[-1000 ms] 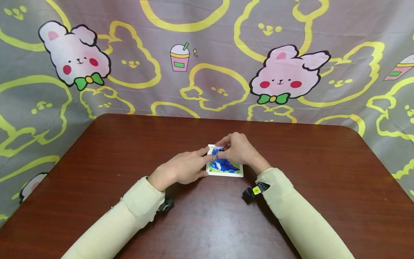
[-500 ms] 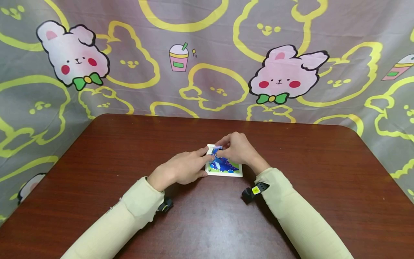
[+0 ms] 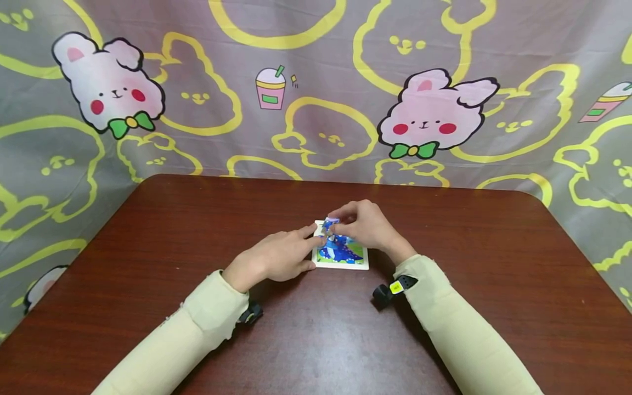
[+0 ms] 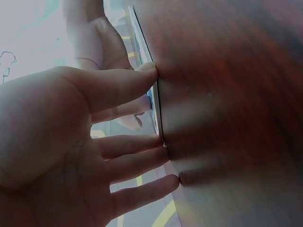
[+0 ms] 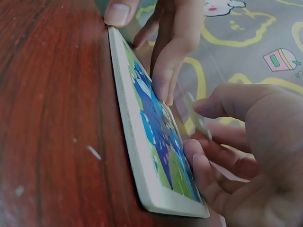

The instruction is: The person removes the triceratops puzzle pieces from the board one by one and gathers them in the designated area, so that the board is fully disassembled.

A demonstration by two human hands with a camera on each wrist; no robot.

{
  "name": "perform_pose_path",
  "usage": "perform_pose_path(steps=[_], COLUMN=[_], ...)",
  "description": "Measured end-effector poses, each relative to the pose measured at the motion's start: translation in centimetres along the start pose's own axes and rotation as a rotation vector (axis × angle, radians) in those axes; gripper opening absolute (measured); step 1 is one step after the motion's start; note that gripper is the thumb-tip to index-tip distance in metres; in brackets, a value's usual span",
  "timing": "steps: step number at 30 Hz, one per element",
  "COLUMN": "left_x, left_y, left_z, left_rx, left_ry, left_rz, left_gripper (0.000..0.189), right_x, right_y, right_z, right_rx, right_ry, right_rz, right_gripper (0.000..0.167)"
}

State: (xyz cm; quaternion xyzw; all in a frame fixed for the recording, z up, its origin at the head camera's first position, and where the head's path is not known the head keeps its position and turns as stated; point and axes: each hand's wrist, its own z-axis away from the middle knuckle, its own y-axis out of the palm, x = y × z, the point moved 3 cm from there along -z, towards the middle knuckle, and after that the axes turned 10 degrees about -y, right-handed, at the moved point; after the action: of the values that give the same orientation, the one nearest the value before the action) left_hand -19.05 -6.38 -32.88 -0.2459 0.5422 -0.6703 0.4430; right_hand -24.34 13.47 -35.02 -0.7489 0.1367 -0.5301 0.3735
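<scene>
A small flat jigsaw puzzle (image 3: 343, 267) in a white frame lies on the table, its picture a blue dinosaur on green. My left hand (image 3: 276, 255) holds the frame's left side steady with fingers extended, one fingertip pressing on the picture. In the right wrist view its thumb (image 5: 118, 13) touches the frame's corner. My right hand (image 3: 369, 226) pinches a thin puzzle piece (image 5: 196, 116) between thumb and fingers, raised and tilted over the far part of the picture. Other fingers of this hand stay right at the frame's far edge. A greyish patch (image 3: 328, 235) shows in the picture beside the piece.
The brown wooden table (image 3: 316, 329) extends around the puzzle on all sides. Behind it hangs a patterned curtain (image 3: 197, 99). A black wrist camera (image 3: 382, 296) sits under the right cuff, and another wrist camera (image 3: 250, 312) under the left.
My right hand has lifted the puzzle piece slightly up from the picture, tilting it. My left hand keeps its place on the frame. The head view has shifted a little.
</scene>
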Motion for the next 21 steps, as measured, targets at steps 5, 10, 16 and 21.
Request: perform_pose_path(steps=[5, 10, 16, 21], left_x=[0.0, 0.0, 0.0, 0.0], left_y=[0.0, 0.0, 0.1, 0.1], left_z=[0.0, 0.0, -0.2, -0.2], left_rx=[-0.001, -0.002, 0.001, 0.003], left_ry=[-0.005, -0.012, -0.026, -0.023], left_rz=[0.013, 0.017, 0.016, 0.018], left_gripper=[0.058, 0.058, 0.059, 0.058], right_x=[0.0, 0.2, 0.0, -0.4], right_y=[-0.3, -0.7, -2.0, -3.2], right_z=[0.2, 0.3, 0.8, 1.2], right_rx=[0.000, 0.002, -0.019, -0.039], right_ry=[-0.035, -0.046, -0.040, -0.024], right_rz=[-0.020, -0.035, -0.070, -0.063], right_gripper=[0.031, 0.031, 0.031, 0.032])
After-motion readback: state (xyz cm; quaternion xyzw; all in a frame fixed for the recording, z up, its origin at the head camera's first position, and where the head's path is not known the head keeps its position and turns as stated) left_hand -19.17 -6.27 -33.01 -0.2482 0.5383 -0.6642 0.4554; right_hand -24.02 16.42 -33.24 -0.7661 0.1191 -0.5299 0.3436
